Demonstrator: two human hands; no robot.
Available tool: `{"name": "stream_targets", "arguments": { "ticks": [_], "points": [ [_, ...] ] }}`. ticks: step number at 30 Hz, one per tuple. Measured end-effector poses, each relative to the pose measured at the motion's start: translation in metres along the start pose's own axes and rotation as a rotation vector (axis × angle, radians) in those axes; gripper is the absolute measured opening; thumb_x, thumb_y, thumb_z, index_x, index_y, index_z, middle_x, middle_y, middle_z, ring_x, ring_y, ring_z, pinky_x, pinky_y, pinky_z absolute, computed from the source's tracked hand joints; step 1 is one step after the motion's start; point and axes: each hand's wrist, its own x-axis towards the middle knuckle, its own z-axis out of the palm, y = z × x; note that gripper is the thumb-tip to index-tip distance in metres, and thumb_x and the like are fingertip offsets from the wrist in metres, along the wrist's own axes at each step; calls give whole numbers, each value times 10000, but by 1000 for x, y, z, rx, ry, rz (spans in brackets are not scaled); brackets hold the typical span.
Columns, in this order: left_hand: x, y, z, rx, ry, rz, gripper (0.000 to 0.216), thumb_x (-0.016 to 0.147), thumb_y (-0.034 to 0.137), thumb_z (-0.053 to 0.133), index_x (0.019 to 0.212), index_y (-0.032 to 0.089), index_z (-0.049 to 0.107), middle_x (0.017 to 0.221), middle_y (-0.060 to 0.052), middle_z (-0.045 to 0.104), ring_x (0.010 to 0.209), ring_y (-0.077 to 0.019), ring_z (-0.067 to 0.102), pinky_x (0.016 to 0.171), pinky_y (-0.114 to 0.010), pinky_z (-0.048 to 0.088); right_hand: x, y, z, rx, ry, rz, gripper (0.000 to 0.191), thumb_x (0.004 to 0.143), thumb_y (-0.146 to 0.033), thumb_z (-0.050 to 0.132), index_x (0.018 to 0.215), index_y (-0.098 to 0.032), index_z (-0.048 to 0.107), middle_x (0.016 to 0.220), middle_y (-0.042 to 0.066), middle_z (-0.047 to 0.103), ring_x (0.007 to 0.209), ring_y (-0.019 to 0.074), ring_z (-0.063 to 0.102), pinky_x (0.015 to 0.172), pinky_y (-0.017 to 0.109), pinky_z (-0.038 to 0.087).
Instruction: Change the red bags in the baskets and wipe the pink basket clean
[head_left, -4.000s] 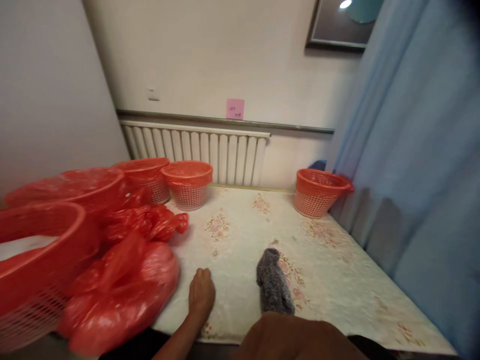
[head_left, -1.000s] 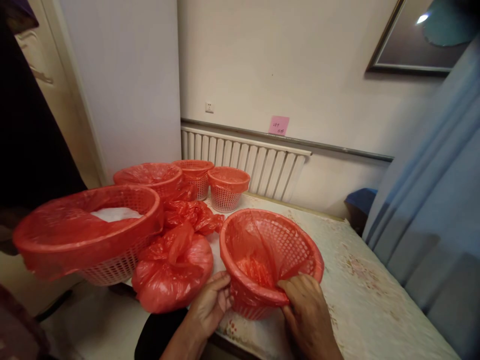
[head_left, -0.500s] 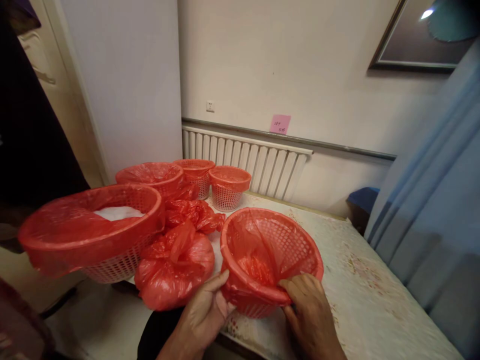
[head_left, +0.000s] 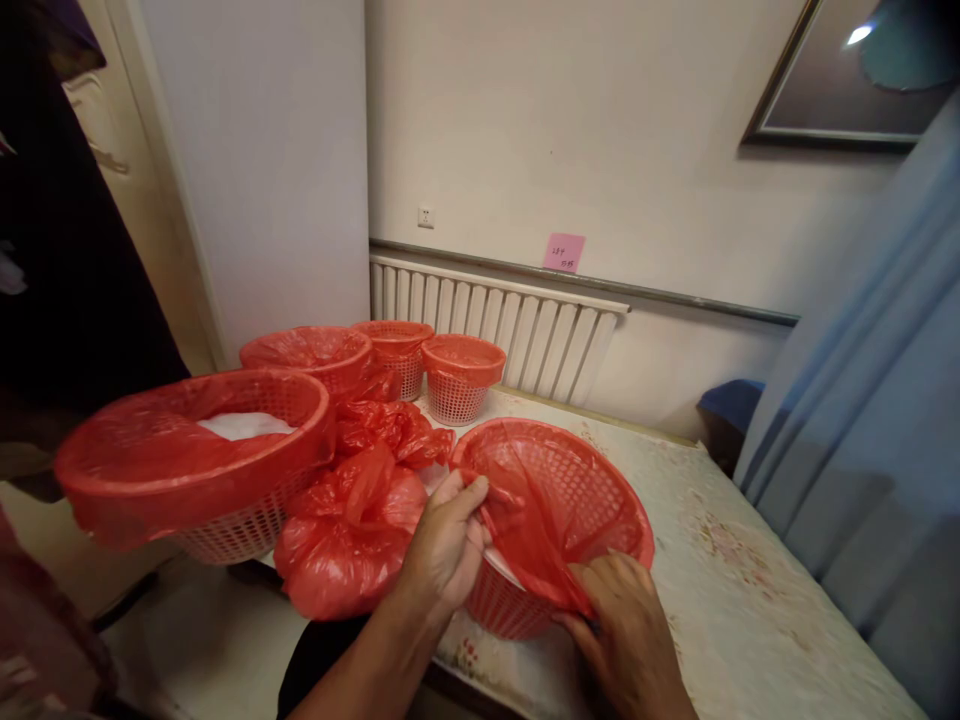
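A round lattice basket [head_left: 510,605] stands on the table before me with a thin red plastic bag [head_left: 536,520] lining it. My left hand [head_left: 454,540] pinches the bag's edge at the basket's near left side, lifted off the rim there. At the near right, my right hand [head_left: 619,610] grips the same bag edge at the rim; its fingertips are partly hidden. Left of my left hand lies a knotted, filled red plastic bag [head_left: 349,545], its contents hidden. A larger lined basket [head_left: 232,525] beyond it holds something white [head_left: 246,426].
Several more red-lined baskets, among them a small basket [head_left: 459,395], stand at the back near the radiator [head_left: 510,325]. The flowered tablecloth [head_left: 750,560] stretches right towards a blue curtain [head_left: 877,420]. A person in dark clothing [head_left: 82,240] stands at far left.
My left hand has risen from the basket's outside and pulled the bag's edge up off the near rim. My right hand stays at the near right rim, holding the bag.
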Motion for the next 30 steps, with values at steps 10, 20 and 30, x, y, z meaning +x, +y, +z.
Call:
{"name": "stream_targets", "arguments": {
  "ticks": [10, 20, 30],
  "points": [
    [-15, -32, 18, 69, -193, -227, 263, 700, 233, 732, 889, 136, 576, 802, -70, 696, 697, -180, 674, 660, -314, 549, 4, -7, 6, 55, 134, 57, 417, 892, -614, 459, 754, -223, 504, 729, 14, 545, 733, 214, 520, 763, 397, 404],
    [12, -24, 16, 175, -118, -107, 190, 656, 193, 702, 790, 140, 578, 772, -36, 664, 703, -149, 636, 668, -277, 511, 3, -6, 13, 61, 278, 276, 123, 899, -229, 462, 917, -219, 583, 853, 57, 659, 795, 223, 599, 763, 374, 455],
    [23, -15, -3, 119, -37, 2, 207, 592, 193, 735, 683, 163, 551, 738, 16, 607, 732, -114, 577, 751, -261, 458, 20, 69, -11, -200, 110, 315, 345, 747, -77, 458, 1040, -197, 593, 957, 68, 628, 906, 230, 563, 824, 354, 434]
  ]
}}
